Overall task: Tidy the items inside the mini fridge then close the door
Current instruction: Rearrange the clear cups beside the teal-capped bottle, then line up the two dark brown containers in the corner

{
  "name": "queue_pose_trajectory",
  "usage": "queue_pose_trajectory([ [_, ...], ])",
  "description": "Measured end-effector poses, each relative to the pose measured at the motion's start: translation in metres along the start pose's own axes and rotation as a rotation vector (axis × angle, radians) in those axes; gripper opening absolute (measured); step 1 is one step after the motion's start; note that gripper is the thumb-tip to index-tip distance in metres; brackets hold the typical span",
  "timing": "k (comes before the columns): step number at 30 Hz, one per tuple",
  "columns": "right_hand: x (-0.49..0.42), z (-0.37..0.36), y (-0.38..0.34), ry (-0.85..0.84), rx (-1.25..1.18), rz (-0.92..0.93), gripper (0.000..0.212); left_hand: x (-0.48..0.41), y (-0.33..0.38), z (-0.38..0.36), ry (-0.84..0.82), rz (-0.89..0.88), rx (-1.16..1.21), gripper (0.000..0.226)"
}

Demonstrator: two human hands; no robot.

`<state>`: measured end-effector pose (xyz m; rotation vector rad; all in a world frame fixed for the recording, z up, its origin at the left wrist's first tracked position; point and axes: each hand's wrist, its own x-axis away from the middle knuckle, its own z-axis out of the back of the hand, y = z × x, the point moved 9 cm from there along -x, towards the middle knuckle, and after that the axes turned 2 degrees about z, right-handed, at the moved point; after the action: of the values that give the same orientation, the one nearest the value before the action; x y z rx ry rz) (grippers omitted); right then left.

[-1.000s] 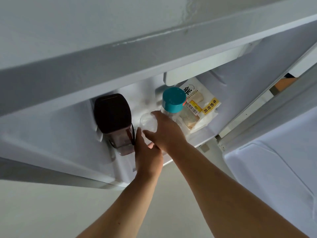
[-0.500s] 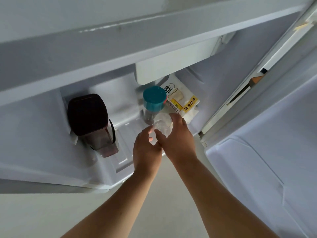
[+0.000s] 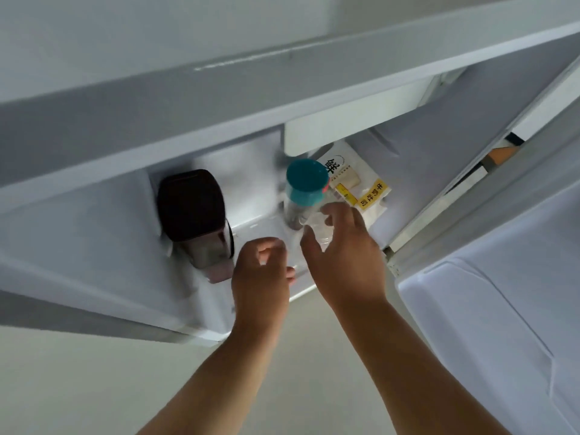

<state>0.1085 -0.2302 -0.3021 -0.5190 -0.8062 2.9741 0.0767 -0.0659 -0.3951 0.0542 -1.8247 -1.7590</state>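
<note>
I look down into the open mini fridge (image 3: 94,246). On its floor stand a jar with a dark brown lid (image 3: 191,205) at the left and a bottle with a teal cap (image 3: 306,180) in the middle. A white food packet with a yellow label (image 3: 361,183) lies behind the bottle at the right. My right hand (image 3: 342,255) grips a small clear plastic cup (image 3: 318,229) just in front of the teal-capped bottle. My left hand (image 3: 262,277) hovers beside it with fingers curled, holding nothing.
The fridge door (image 3: 502,309) stands open at the right, its white inner liner facing me. A white shelf edge (image 3: 282,89) overhangs the compartment from above. Pale floor (image 3: 94,387) lies below the fridge front.
My left hand has come off the clear cup and drawn back left; my right hand alone holds the cup near the teal-capped bottle. The view shifted slightly.
</note>
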Motion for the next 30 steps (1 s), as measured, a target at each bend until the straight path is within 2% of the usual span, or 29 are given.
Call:
queue_pose_trajectory([
  [1, -0.005, 0.001, -0.017, -0.012, -0.052, 0.016, 0.031, 0.004, 0.006, 0.012, 0.04, 0.051, 0.107, 0.021],
  [3, -0.022, -0.016, -0.045, -0.176, -0.202, -0.019, 0.021, 0.012, 0.018, 0.03, 0.102, 0.102, 0.245, 0.037],
  [6, -0.038, -0.047, -0.086, -0.478, -0.466, -0.098, 0.033, 0.021, 0.04, 0.046, 0.138, 0.082, 0.315, 0.047],
  [9, -0.043, -0.062, -0.107, -0.591, -0.481, -0.082, 0.033, 0.023, 0.048, 0.051, 0.15, 0.13, 0.323, 0.058],
  [15, -0.043, -0.06, -0.118, -0.678, -0.508, -0.07, 0.028, 0.027, 0.051, 0.049, 0.163, 0.166, 0.299, 0.053],
  [17, -0.044, -0.054, -0.118, -0.667, -0.494, -0.056, 0.034, 0.03, 0.052, 0.047, 0.159, 0.172, 0.299, 0.049],
  [19, -0.048, -0.044, -0.107, -0.623, -0.51, -0.07, 0.03, 0.032, 0.058, 0.04, 0.124, 0.157, 0.289, 0.047],
  [21, -0.055, -0.033, -0.089, -0.561, -0.549, -0.108, 0.022, 0.035, 0.063, 0.025, 0.053, 0.138, 0.267, 0.047],
  [24, -0.055, -0.033, -0.061, -0.58, -0.631, -0.255, 0.027, 0.039, 0.06, -0.002, -0.03, 0.162, 0.239, 0.045],
  [26, -0.051, -0.039, -0.049, -0.606, -0.564, -0.3, 0.034, 0.038, 0.058, -0.013, -0.047, 0.161, 0.211, 0.042],
  [30, -0.052, -0.048, -0.036, -0.575, -0.569, -0.353, 0.033, 0.032, 0.057, -0.02, -0.04, 0.103, 0.184, 0.038],
])
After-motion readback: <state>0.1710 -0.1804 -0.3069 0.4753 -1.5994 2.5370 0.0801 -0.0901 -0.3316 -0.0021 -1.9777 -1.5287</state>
